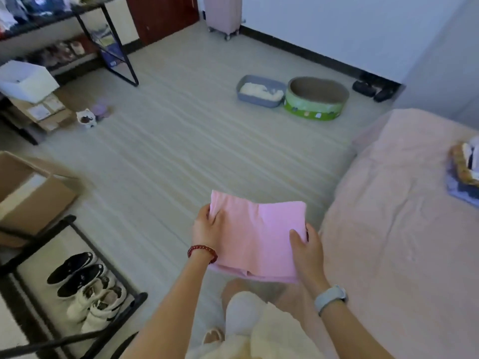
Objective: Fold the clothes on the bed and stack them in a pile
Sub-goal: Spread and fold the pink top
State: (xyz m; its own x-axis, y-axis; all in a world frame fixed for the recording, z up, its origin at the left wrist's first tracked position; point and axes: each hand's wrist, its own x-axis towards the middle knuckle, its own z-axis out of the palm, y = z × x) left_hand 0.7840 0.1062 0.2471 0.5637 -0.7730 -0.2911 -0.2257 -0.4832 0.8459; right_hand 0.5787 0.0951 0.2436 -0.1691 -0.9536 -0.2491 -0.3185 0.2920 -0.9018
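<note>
A folded pink garment (255, 237) is held in the air in front of me, over the floor and left of the bed (404, 216). My left hand (207, 231) grips its left edge, thumb on top. My right hand (307, 248) grips its right edge, thumb on top and fingers beneath. A small pile of folded clothes (465, 172) lies on the pink bedsheet at the far right edge of the view.
A shoe rack with several shoes (85, 291) stands at lower left, an open cardboard box (33, 190) beside it. On the floor beyond are a grey litter tray (260, 91) and a green round cat scratcher (316, 98). A black clothes rack (108, 40) stands far left.
</note>
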